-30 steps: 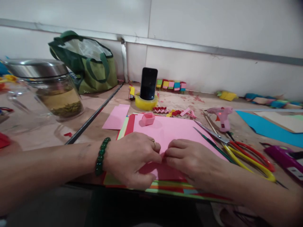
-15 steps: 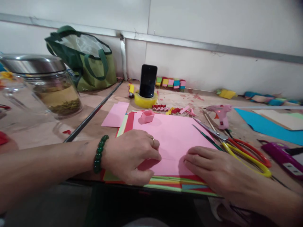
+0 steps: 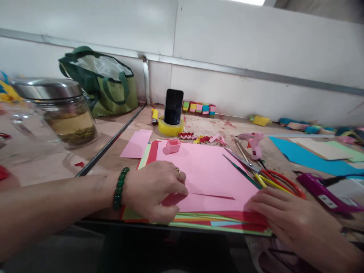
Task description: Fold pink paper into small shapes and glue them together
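Observation:
My left hand (image 3: 156, 191), with a green bead bracelet and a ring, is closed at the near left of a pink paper sheet (image 3: 204, 163). Its thumb and fingers pinch a folded pink paper strip (image 3: 210, 195), which runs rightward over the sheet with its far end slightly lifted. Beyond that hand sits a small pink paper box (image 3: 173, 145). My right hand (image 3: 287, 212) has its fingers stretched out at the sheet's right edge, beside the scissors (image 3: 280, 180) and a dark green pen-like tool (image 3: 241, 171). More coloured sheets are stacked under the pink one.
A phone (image 3: 173, 107) stands in a yellow tape roll (image 3: 170, 128). To the right are a pink glue gun (image 3: 253, 143), a purple power strip (image 3: 327, 191) and blue paper (image 3: 301, 153). A glass tea jug (image 3: 69, 121) and green bag (image 3: 113, 91) stand left.
My right hand has slid right, off the middle of the pink sheet, uncovering the strip's right end. My left hand keeps its pinch. The view has tilted up slightly.

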`<state>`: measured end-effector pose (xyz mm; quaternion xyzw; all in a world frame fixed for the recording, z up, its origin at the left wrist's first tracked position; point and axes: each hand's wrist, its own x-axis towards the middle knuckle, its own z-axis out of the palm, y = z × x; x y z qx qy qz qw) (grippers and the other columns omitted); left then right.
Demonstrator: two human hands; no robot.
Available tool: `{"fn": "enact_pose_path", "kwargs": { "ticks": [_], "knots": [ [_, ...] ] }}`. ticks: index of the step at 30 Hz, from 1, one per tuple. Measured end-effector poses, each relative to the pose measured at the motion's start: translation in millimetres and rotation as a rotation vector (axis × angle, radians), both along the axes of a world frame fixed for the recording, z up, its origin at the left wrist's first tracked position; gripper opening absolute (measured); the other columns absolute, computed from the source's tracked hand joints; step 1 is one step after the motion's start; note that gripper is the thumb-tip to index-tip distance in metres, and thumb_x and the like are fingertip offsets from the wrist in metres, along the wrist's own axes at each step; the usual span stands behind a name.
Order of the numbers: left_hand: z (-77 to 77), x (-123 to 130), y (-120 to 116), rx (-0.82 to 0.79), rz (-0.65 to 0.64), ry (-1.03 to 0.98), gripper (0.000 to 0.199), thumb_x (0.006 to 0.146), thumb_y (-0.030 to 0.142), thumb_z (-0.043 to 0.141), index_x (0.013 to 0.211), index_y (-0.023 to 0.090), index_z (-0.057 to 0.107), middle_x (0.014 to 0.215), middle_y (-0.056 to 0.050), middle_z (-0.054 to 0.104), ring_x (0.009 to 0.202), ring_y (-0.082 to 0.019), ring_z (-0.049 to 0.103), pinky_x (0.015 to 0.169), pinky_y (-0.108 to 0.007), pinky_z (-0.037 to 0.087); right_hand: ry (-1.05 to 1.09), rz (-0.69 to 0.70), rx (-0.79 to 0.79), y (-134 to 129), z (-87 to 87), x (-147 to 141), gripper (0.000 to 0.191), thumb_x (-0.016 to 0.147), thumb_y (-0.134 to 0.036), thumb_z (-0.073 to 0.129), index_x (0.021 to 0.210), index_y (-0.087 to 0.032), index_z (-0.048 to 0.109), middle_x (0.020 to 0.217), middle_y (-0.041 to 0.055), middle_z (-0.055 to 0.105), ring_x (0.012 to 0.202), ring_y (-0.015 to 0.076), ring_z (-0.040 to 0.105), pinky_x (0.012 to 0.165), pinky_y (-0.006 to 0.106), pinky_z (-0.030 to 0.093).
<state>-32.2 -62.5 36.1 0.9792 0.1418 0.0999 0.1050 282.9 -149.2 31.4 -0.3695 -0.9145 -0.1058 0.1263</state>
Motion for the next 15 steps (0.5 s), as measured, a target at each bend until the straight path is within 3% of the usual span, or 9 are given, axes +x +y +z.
{"fn": "enact_pose_path", "kwargs": {
  "ticks": [3,6,9,15],
  "knots": [
    [-1.7,3,-2,-0.002,-0.035,0.074,0.021,0.072,0.029,0.058,0.089,0.019,0.065,0.081,-0.005,0.065,0.071,-0.021,0.058,0.069,-0.034,0.046,0.054,0.015,0.051,-3,5.4,-28,0.031,0.086,-0.005,0.041,0.096,-0.020,0.066,0.090,0.0048,0.073,0.085,0.0167,0.066,0.073,0.028,0.054],
    [-4.1,7,-5,0.050,-0.015,0.067,0.025,0.072,0.033,0.059,0.091,0.019,0.064,0.079,-0.006,0.063,0.071,-0.022,0.057,0.070,-0.036,0.046,0.059,0.007,-0.030,4,-6.3,-60,0.046,0.082,0.002,0.038,0.119,-0.015,0.059,0.114,0.0101,0.068,0.105,0.0192,0.060,0.087,0.033,0.053],
    [-4.8,10,-10,0.099,-0.002,0.078,0.024,0.073,0.036,0.059,0.087,0.018,0.063,0.077,-0.006,0.061,0.070,-0.023,0.056,0.070,-0.038,0.047,0.092,0.038,-0.132,16,-25.1,-79,0.039,0.080,0.003,0.040,0.107,-0.013,0.063,0.101,0.0107,0.069,0.093,0.0208,0.061,0.079,0.035,0.056],
    [-3.8,-4,-20,0.069,0.073,0.113,0.013,0.076,0.025,0.056,0.086,0.018,0.061,0.082,-0.007,0.063,0.077,-0.022,0.058,0.074,-0.035,0.047,0.144,0.077,-0.038,20,-36.4,-79,0.037,0.077,0.006,0.035,0.088,-0.012,0.065,0.089,0.0116,0.068,0.083,0.0216,0.060,0.067,0.033,0.056]
  ]
}}
